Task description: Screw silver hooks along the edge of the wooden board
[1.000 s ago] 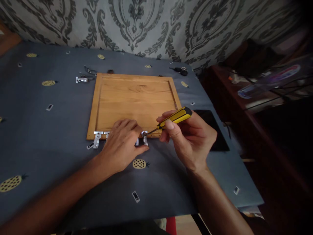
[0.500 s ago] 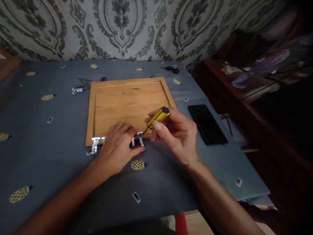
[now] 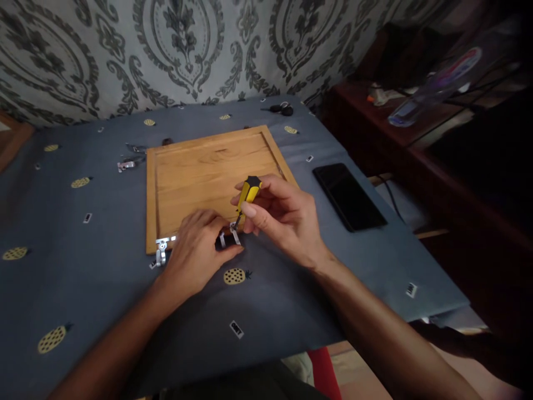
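While the left hand (image 3: 195, 253) is pressing on a metal bracket (image 3: 161, 247), the right hand (image 3: 283, 219) is standing a screwdriver (image 3: 249, 191) beside it.
On the bench (image 3: 104, 266), under blue printed cloth, the bracket is lying along the near edge of the smooth wooden panel (image 3: 200, 178), long axis left to right, with the left hand lying unclenched over its middle. Just to the right, the right hand is pinching the yellow-and-black handle, the shaft slanting down-left, its tip seemingly touching the bracket's right end. A dark phone (image 3: 348, 195) is lying well apart, farther right.

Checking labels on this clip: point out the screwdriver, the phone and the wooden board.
screwdriver (image 3: 249, 193), head view, on its yellow handle.
phone (image 3: 348, 196), head view, middle of its dark screen.
wooden board (image 3: 200, 172), head view, bare centre panel.
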### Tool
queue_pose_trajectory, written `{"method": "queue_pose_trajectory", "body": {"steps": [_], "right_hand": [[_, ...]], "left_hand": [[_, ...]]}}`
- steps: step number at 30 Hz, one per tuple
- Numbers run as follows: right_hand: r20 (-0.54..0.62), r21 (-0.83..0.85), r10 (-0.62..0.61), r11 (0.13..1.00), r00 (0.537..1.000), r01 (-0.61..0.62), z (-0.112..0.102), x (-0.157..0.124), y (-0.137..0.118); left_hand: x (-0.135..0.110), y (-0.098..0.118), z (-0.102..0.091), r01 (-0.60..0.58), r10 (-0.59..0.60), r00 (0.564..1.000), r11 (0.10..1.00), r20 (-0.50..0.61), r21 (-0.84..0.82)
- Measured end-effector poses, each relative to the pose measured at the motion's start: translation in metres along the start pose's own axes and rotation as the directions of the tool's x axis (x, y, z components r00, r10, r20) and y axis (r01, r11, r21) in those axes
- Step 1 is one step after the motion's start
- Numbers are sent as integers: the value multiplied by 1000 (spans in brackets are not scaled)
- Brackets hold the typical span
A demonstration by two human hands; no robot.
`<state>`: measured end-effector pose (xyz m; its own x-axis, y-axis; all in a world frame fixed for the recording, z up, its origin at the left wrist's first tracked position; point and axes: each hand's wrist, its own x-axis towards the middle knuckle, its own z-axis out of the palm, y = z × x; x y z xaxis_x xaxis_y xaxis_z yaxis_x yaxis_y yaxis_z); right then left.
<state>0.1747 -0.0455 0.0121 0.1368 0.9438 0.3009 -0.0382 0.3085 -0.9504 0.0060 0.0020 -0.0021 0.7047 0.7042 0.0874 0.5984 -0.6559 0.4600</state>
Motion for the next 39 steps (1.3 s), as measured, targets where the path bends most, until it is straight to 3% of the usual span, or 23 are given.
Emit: {"method": "queue_pose_trajectory", "body": {"steps": [4,12,18,25,32,39], "right_hand": [[24,-17,-11,1000,1000,11,-1,1,1],[22,117,50,992,999,-52,1,4,2],[68,88,67,993,995,-73,-3,5,4],[-13,89,45,995,999,-44,-1,6,5],[15,-68,46,997,999,-45,2,6,-6],[-111,-162,45,985,993,-62,11,8,-10]], "left_hand": [[0,0,0,-2,2,1000,1000,1,6],[0,1,-1,-16,16,1000,999,-4,44],[0,2,-3,-15,15,1000,996,-6,85],[0,1,-2,-16,15,1000,998,8,68],[0,2,-3,-6,5,1000,997,9,83],[-1,-2,3,-26,26,1000,999,5,42]]}}
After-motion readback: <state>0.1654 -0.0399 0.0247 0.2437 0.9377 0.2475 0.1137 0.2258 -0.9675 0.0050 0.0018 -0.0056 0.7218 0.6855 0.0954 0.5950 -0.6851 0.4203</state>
